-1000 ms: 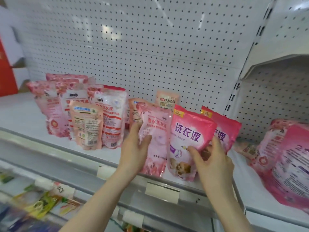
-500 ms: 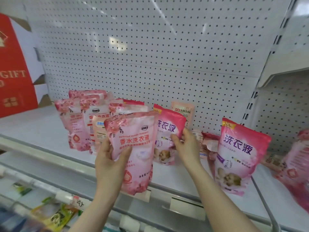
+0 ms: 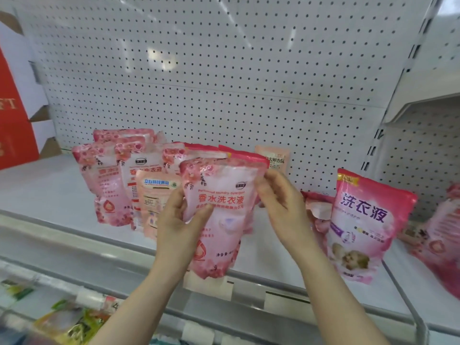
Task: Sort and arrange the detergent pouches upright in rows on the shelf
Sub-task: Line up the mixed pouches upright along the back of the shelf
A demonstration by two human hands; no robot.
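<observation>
— Gripping the pale pink pouch by its left edge with the left hand, with the thumb over the front. Held in the air above the front of the shelf, not set down yet.

— And the right hand?

— Curled at the top right corner. Cannot tell whether pinching this pouch or the darker pink pouch just behind.

— Worth watching, then. Could sag or slip out of a one-sided grip, looking soft and probably heavy with liquid.

— Agreed. Could also drop past the front edge if let go here.

— And once set down?

— Likely to topple the standing pink pouches or the small orange pouch if pushed in too hard. Might slump forward too, without support behind.

— Better to seat the base flat before letting go.
</observation>
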